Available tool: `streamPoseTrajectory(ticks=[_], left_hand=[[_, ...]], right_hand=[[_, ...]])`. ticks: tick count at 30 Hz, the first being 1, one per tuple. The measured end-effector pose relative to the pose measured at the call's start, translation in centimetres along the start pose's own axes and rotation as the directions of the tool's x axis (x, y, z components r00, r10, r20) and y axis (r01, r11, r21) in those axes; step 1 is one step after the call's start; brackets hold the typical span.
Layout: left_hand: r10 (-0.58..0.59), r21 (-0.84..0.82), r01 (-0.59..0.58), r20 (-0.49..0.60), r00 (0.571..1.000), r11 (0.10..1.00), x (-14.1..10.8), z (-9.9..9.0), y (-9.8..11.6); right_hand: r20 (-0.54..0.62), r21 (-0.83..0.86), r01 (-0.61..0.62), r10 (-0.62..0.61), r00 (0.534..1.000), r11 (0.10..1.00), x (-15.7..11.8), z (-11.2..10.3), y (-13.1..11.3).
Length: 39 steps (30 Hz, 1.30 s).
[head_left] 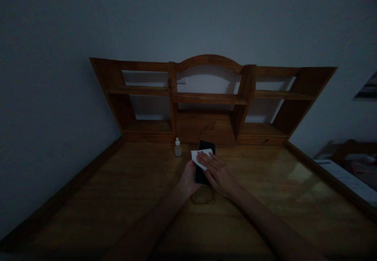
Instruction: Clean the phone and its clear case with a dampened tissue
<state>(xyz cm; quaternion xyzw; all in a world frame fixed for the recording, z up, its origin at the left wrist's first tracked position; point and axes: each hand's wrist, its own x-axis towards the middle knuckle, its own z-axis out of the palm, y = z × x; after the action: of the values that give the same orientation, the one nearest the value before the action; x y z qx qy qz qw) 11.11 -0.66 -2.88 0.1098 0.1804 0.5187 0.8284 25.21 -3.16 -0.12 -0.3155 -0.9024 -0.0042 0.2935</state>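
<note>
Cloth work: the right hand (220, 174) has a white cloth (195, 156) against the dark face of a phone (200, 178); this looks like wiping. Any further stroke would call for light, even pressure and a steady hold from the left hand (188, 178).
Phone: near the middle of the counter (118, 198), between the hands, its far end showing beyond the cloth; whether it touches the wood cannot be told.
Left hand: partly closed around the phone's left edge, with the palm side towards it.
Right hand: open, fingers extended and laid flat over the cloth, not wrapped around anything.
Cloth: across the phone's middle, one corner jutting past its left edge.
Bottle (178, 149): small, white-capped, upright, to the left of the phone's far end and apart from it.
Clear frame (203, 203): perhaps a phone case, on the counter at the phone's near end.
Shelf unit (206, 101): wooden, along the far side.
</note>
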Motion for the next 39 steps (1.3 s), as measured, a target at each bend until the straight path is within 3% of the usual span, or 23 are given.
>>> streamPoseTrajectory(ticks=[8,12,24,35,39], left_hand=[[-0.092,0.063,0.085,0.105,0.990,0.994,-0.5,0.7,-0.2],[-0.096,0.072,0.089,0.105,0.990,0.993,-0.4,0.4,-0.1],[0.000,0.030,-0.001,0.023,1.000,1.000,-0.5,0.6,0.5],[0.081,0.045,-0.079,-0.055,0.995,0.996,-0.3,0.2,1.1],[0.077,0.046,-0.077,0.007,0.997,0.996,-0.3,0.1,1.1]], right_hand=[[-0.145,-0.076,-0.203,0.191,0.971,0.976,-0.1,0.2,2.2],[-0.196,-0.080,-0.250,0.231,0.953,0.965,-0.4,0.3,3.1],[-0.139,-0.113,-0.172,0.156,0.978,0.979,-0.3,-0.2,1.9],[-0.125,-0.058,-0.018,0.011,0.992,0.998,-0.6,-0.3,1.0],[-0.146,-0.025,0.056,-0.059,0.987,0.998,-1.0,-0.3,1.0]])
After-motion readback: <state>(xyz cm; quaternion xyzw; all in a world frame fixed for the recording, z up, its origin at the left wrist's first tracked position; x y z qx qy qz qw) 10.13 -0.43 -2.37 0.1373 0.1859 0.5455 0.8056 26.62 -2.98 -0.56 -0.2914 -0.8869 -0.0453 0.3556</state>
